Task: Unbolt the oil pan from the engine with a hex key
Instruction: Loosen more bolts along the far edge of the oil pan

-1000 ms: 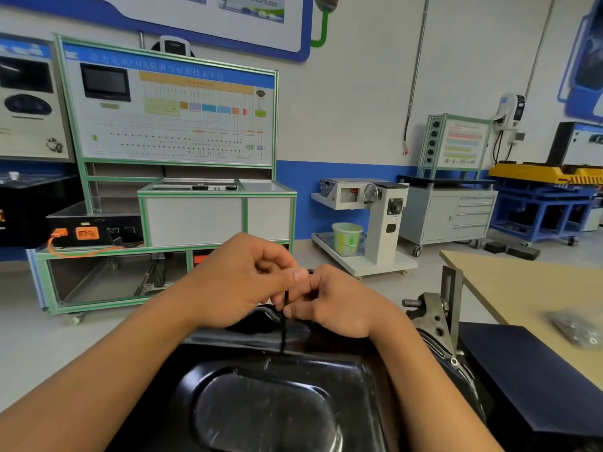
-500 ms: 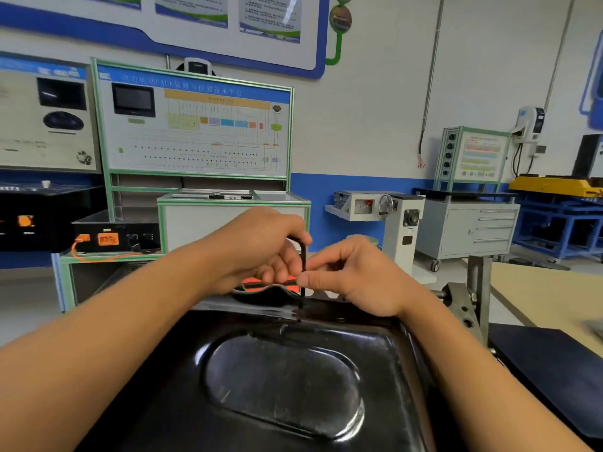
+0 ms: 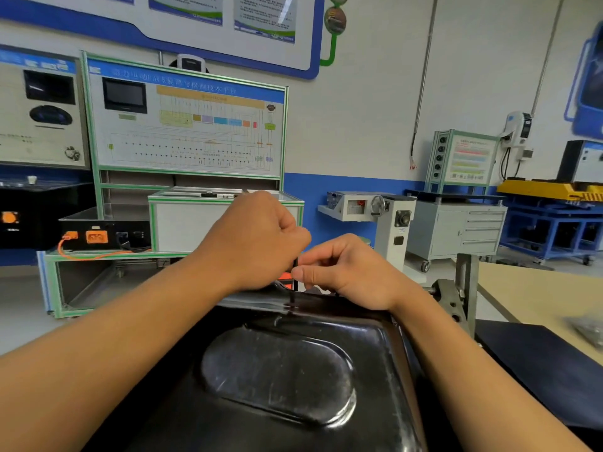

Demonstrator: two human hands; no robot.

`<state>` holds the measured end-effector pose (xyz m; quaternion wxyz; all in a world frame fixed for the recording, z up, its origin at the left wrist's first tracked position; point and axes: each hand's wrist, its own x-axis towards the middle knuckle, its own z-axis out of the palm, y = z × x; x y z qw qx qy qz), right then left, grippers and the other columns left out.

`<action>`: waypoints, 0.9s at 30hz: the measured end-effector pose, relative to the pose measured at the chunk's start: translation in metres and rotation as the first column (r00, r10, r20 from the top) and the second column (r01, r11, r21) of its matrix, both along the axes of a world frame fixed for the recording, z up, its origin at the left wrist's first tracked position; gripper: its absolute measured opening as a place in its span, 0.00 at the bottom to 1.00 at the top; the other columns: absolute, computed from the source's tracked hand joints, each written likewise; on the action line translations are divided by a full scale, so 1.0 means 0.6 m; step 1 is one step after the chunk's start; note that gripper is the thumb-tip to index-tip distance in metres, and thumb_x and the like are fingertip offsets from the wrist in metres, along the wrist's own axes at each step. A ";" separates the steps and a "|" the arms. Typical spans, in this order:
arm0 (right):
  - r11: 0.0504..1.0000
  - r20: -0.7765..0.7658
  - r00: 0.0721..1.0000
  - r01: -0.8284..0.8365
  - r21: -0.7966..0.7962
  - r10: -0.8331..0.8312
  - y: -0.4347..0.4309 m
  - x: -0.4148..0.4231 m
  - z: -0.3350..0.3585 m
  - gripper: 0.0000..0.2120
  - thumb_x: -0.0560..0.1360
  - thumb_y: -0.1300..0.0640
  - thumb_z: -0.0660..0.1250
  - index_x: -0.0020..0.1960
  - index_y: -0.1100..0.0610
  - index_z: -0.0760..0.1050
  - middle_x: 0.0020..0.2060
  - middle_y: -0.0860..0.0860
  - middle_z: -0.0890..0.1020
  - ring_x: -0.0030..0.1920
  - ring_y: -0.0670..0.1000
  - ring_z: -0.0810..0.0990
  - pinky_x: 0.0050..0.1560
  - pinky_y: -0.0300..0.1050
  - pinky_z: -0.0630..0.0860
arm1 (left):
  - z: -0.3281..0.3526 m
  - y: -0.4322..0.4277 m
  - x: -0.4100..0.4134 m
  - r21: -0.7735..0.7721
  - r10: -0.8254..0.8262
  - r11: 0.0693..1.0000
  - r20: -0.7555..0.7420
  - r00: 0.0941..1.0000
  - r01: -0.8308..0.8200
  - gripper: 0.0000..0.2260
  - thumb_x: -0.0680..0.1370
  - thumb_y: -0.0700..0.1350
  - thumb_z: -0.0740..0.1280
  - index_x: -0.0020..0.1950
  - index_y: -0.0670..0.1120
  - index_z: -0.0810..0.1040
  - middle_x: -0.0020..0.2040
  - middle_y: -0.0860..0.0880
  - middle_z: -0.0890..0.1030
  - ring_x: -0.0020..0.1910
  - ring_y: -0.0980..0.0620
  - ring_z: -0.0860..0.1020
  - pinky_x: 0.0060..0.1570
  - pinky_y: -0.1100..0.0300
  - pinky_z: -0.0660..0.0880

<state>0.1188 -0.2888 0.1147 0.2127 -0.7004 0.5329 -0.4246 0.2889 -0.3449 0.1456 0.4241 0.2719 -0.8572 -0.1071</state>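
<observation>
Workshop walls in white and blue are running behind a green-framed training panel (image 3: 186, 125) and a grey wheeled cabinet (image 3: 456, 230), while a pale wooden tabletop (image 3: 538, 295) is lying off to the right. Nearest the camera, the glossy black stamped-steel oil pan (image 3: 277, 380) is facing upward and filling the lower middle of the view. Its raised oval centre is catching streaky reflections, and its far flange is running under the hands.

Both hands are meeting at that far edge. The left hand (image 3: 257, 243) is curling into a fist over the top of the thin black hex key (image 3: 295, 278), apparently gripping its hidden short arm. The right hand (image 3: 352, 272) is pinching the upright shaft between thumb and bent fingers, steadying it. The key's tip is standing down at the flange, though the bolt head itself is too small to make out.

By my reading, a far-edge bolt is being loosened. The next move is calling for the left hand to swing the handle round while the right is holding the shaft square in the socket, since a tilted key could slip and round the hex.
</observation>
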 end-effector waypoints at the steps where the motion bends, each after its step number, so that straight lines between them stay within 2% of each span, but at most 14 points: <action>1: 1.000 0.002 1.000 -0.003 0.001 0.003 0.000 0.001 0.000 0.03 0.77 0.60 0.73 0.46 0.58 0.85 0.27 0.44 0.80 0.26 0.40 0.70 0.31 0.29 0.67 | -0.001 0.001 -0.002 -0.011 -0.009 1.000 -0.013 1.000 0.009 0.25 0.74 0.41 0.68 0.20 0.45 0.61 0.19 0.52 0.59 0.22 0.52 0.59 0.28 0.59 0.61; 3: 1.000 0.007 1.000 -0.008 -0.001 0.008 0.001 0.002 0.000 0.05 0.78 0.61 0.71 0.43 0.57 0.83 0.26 0.44 0.79 0.25 0.39 0.72 0.31 0.28 0.67 | -0.001 0.001 0.002 -0.038 -0.076 0.997 -0.072 0.995 0.074 0.24 0.77 0.44 0.69 0.22 0.46 0.66 0.20 0.53 0.65 0.22 0.53 0.64 0.29 0.62 0.65; 5: 1.000 -0.001 1.000 -0.011 -0.007 0.011 0.002 0.002 0.000 0.11 0.79 0.61 0.70 0.38 0.53 0.81 0.25 0.43 0.78 0.25 0.39 0.72 0.31 0.27 0.67 | 0.005 -0.002 0.011 -0.027 -0.187 0.982 -0.100 0.977 0.185 0.13 0.76 0.47 0.72 0.32 0.47 0.76 0.26 0.51 0.73 0.23 0.56 0.68 0.27 0.66 0.68; 7: 1.000 -0.009 1.000 -0.008 -0.006 0.008 0.004 0.001 0.000 0.13 0.79 0.61 0.70 0.37 0.51 0.80 0.25 0.43 0.78 0.25 0.39 0.71 0.31 0.28 0.66 | 0.012 -0.001 0.025 0.063 -0.292 0.954 -0.006 0.956 0.292 0.03 0.75 0.47 0.74 0.46 0.48 0.83 0.32 0.53 0.78 0.26 0.59 0.73 0.28 0.72 0.69; 9: 1.000 -0.002 1.000 -0.012 0.003 0.012 0.005 0.002 0.000 0.12 0.80 0.61 0.69 0.38 0.52 0.81 0.26 0.43 0.78 0.26 0.39 0.70 0.31 0.29 0.67 | 0.013 -0.008 0.032 0.099 -0.340 0.938 0.099 0.935 0.331 0.07 0.75 0.46 0.75 0.52 0.49 0.84 0.36 0.61 0.82 0.36 0.56 0.79 0.36 0.71 0.73; 11: 1.000 -0.006 1.000 -0.012 0.008 0.012 0.005 0.002 0.000 0.11 0.80 0.61 0.69 0.39 0.53 0.81 0.27 0.44 0.79 0.27 0.39 0.70 0.32 0.29 0.67 | 0.015 -0.011 0.033 0.122 -0.341 0.936 0.091 0.936 0.329 0.08 0.73 0.47 0.76 0.51 0.50 0.85 0.36 0.61 0.83 0.40 0.52 0.81 0.40 0.66 0.77; 13: 1.000 -0.009 1.000 -0.017 0.013 0.017 0.004 0.001 0.000 0.13 0.79 0.60 0.69 0.38 0.50 0.82 0.28 0.45 0.79 0.27 0.40 0.71 0.32 0.30 0.68 | 0.015 -0.013 0.030 0.192 -0.359 0.917 0.018 0.933 0.349 0.09 0.69 0.51 0.77 0.47 0.49 0.86 0.32 0.57 0.82 0.33 0.55 0.79 0.34 0.67 0.75; 15: 0.999 -0.038 0.999 -0.034 0.022 0.035 0.003 0.000 0.001 0.15 0.79 0.60 0.70 0.35 0.48 0.82 0.28 0.45 0.79 0.29 0.41 0.72 0.35 0.31 0.69 | 0.010 -0.010 0.022 0.245 -0.378 0.896 -0.023 0.926 0.371 0.07 0.69 0.49 0.78 0.40 0.47 0.85 0.28 0.55 0.81 0.27 0.60 0.75 0.28 0.70 0.70; 16: 0.998 -0.045 0.998 -0.051 0.032 0.052 0.002 0.001 0.001 0.13 0.79 0.61 0.70 0.37 0.51 0.83 0.28 0.45 0.78 0.30 0.42 0.72 0.37 0.33 0.70 | 0.007 -0.009 0.016 0.256 -0.367 0.896 -0.029 0.930 0.362 0.07 0.71 0.47 0.78 0.37 0.46 0.85 0.27 0.53 0.81 0.24 0.61 0.74 0.27 0.70 0.70; 18: 0.994 -0.068 0.993 -0.089 0.062 0.093 0.001 0.004 0.004 0.07 0.78 0.62 0.71 0.42 0.64 0.80 0.29 0.47 0.76 0.32 0.43 0.71 0.39 0.35 0.70 | -0.001 -0.007 -0.002 0.257 -0.299 0.919 -0.039 0.954 0.298 0.12 0.75 0.46 0.75 0.33 0.44 0.83 0.27 0.49 0.82 0.22 0.58 0.75 0.24 0.65 0.72; 20: 0.994 -0.099 0.991 -0.087 0.071 0.094 0.000 0.007 0.006 0.13 0.77 0.60 0.72 0.38 0.68 0.76 0.28 0.50 0.72 0.31 0.44 0.68 0.38 0.34 0.67 | -0.004 -0.010 -0.015 0.296 -0.207 0.929 -0.077 0.975 0.220 0.13 0.78 0.45 0.71 0.37 0.40 0.82 0.30 0.43 0.83 0.22 0.52 0.78 0.24 0.62 0.75; 22: 0.997 -0.091 0.994 -0.046 0.068 0.052 0.002 0.008 0.007 0.15 0.76 0.56 0.73 0.38 0.67 0.79 0.29 0.58 0.76 0.33 0.48 0.69 0.39 0.38 0.68 | 0.000 -0.019 -0.016 0.434 -0.119 0.881 -0.179 0.977 0.187 0.06 0.80 0.39 0.66 0.44 0.40 0.81 0.34 0.41 0.83 0.23 0.50 0.80 0.23 0.62 0.75; 24: 0.998 -0.063 0.998 -0.005 0.065 0.009 0.003 0.007 0.005 0.14 0.76 0.53 0.73 0.39 0.64 0.82 0.41 0.70 0.81 0.38 0.55 0.72 0.44 0.49 0.69 | 0.003 -0.027 -0.005 0.498 -0.072 0.850 -0.213 0.974 0.171 0.07 0.79 0.35 0.63 0.49 0.44 0.79 0.37 0.43 0.83 0.25 0.52 0.80 0.24 0.62 0.74; 27: 0.999 -0.051 0.999 0.014 0.029 -0.012 0.002 0.009 0.004 0.13 0.76 0.54 0.73 0.33 0.54 0.82 0.43 0.71 0.81 0.38 0.56 0.73 0.43 0.50 0.69 | 0.001 -0.026 0.008 0.320 -0.102 0.937 -0.126 0.987 0.138 0.10 0.75 0.34 0.66 0.46 0.48 0.81 0.39 0.46 0.84 0.28 0.58 0.77 0.26 0.67 0.71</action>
